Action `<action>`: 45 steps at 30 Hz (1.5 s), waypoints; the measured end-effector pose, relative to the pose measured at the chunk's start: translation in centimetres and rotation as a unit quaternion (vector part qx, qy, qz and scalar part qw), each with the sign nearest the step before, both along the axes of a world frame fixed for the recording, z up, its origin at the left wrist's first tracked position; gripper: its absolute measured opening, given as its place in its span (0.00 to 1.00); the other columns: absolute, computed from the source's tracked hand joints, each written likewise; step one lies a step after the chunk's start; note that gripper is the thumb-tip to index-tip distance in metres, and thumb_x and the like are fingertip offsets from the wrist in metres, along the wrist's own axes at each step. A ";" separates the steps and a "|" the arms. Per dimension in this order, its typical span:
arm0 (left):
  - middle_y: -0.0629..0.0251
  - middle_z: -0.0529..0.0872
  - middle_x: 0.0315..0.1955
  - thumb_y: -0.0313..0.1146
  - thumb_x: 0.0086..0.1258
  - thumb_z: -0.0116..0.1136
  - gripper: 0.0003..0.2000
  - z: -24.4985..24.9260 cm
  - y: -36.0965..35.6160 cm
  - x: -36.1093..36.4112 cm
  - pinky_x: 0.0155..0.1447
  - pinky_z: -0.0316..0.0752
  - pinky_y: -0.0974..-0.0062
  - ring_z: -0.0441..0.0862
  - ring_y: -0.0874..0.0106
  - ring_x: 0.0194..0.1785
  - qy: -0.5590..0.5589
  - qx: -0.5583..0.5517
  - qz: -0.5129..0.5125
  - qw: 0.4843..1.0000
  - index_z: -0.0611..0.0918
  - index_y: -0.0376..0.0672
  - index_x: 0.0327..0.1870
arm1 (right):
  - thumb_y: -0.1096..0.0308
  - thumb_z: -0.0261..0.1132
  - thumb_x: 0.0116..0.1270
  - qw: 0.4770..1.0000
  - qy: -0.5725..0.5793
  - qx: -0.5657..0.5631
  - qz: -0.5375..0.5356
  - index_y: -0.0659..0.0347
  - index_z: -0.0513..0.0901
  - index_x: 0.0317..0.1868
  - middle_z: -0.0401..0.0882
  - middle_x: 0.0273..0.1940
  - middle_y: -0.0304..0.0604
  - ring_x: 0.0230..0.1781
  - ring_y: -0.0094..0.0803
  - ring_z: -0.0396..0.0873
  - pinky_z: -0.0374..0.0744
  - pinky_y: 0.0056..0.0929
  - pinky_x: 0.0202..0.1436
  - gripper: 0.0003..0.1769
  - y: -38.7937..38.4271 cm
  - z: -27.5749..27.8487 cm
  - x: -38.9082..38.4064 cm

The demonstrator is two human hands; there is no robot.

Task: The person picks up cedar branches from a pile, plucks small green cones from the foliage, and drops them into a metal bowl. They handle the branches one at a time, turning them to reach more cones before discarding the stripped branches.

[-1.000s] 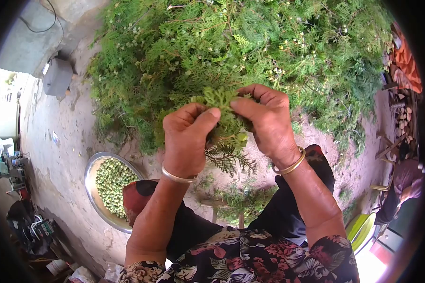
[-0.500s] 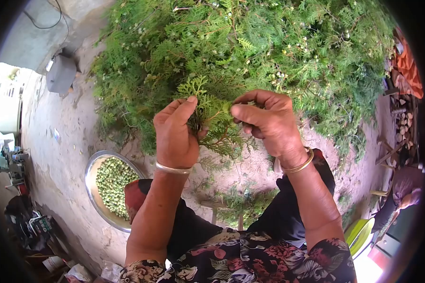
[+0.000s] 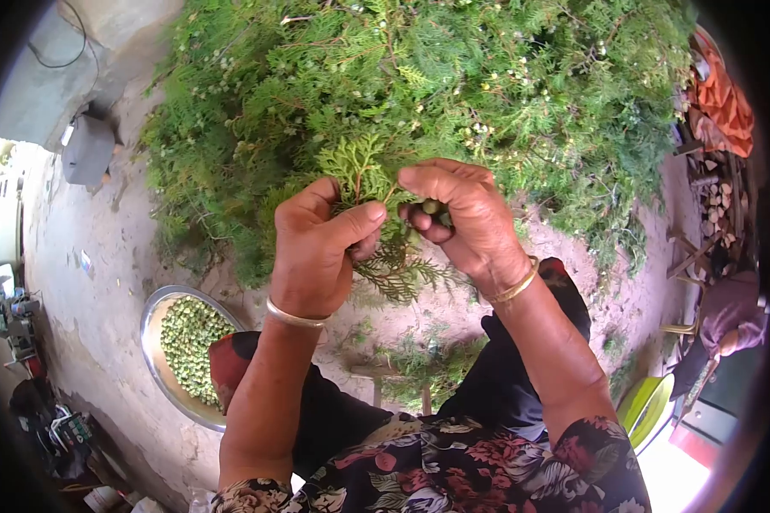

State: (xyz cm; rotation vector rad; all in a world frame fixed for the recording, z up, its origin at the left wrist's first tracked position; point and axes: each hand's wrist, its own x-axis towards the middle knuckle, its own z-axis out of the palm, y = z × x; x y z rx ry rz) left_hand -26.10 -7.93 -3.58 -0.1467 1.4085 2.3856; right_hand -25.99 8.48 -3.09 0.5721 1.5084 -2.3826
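My left hand (image 3: 321,244) is closed round a leafy arborvitae sprig (image 3: 355,162), its flat green fronds standing above the thumb and hanging below the fingers. Close on its right, my right hand (image 3: 462,214) pinches at a thin stem of the sprig with thumb and forefinger. A round green cone (image 3: 432,207) shows in the curled fingers of that hand. Behind both hands lies a large heap of cut arborvitae branches (image 3: 488,94) dotted with pale cones. By my left knee, a metal basin (image 3: 151,342) holds many green cones (image 3: 192,342).
Loose sprigs (image 3: 432,368) lie on the floor between my legs. A grey box-shaped object (image 3: 88,150) stands at the left wall. At right are stacked firewood (image 3: 714,209), an orange cloth (image 3: 725,103), a yellow-green tub (image 3: 646,406) and part of another person (image 3: 731,321).
My hands have come closer together. The right hand has shifted left to the sprig's stem, and a green cone now shows in its fingers. The whole view has shifted slightly.
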 end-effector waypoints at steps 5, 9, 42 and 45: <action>0.69 0.77 0.21 0.21 0.58 0.60 0.06 0.2 -0.9 0.5 0.23 0.58 0.85 0.66 0.83 0.19 -0.042 -0.003 -0.035 0.999 0.77 0.32 0.34 | 0.71 0.60 0.62 0.964 0.088 -0.237 -0.079 0.65 0.74 0.38 0.76 0.28 0.44 0.17 0.22 0.68 0.62 0.15 0.13 0.07 3.4 -0.2 -2.0; 0.69 0.76 0.21 0.23 0.58 0.60 0.05 -0.8 -1.2 0.5 0.22 0.59 0.84 0.68 0.82 0.19 -0.089 -0.008 0.005 0.996 0.76 0.34 0.32 | 0.69 0.58 0.63 0.954 0.073 -0.273 -0.098 0.67 0.74 0.37 0.76 0.32 0.52 0.23 0.28 0.72 0.66 0.18 0.17 0.08 3.7 0.4 -2.0; 0.67 0.78 0.23 0.27 0.59 0.59 0.04 -2.0 -2.2 0.4 0.22 0.64 0.78 0.73 0.77 0.21 -0.040 0.098 0.066 0.992 0.79 0.37 0.31 | 0.51 0.42 0.74 0.894 0.174 -0.285 0.300 0.83 0.63 0.59 0.67 0.55 0.75 0.59 0.64 0.67 0.66 0.52 0.62 0.35 -18.4 10.0 1.1; 0.67 0.78 0.24 0.27 0.59 0.59 0.04 -1.4 -2.8 -0.2 0.22 0.63 0.78 0.73 0.77 0.21 -0.042 0.084 0.056 0.994 0.79 0.37 0.32 | 0.52 0.43 0.75 0.906 0.317 -0.196 0.200 0.78 0.69 0.57 0.77 0.48 0.65 0.50 0.56 0.77 0.77 0.42 0.48 0.32 -9.3 10.3 -0.1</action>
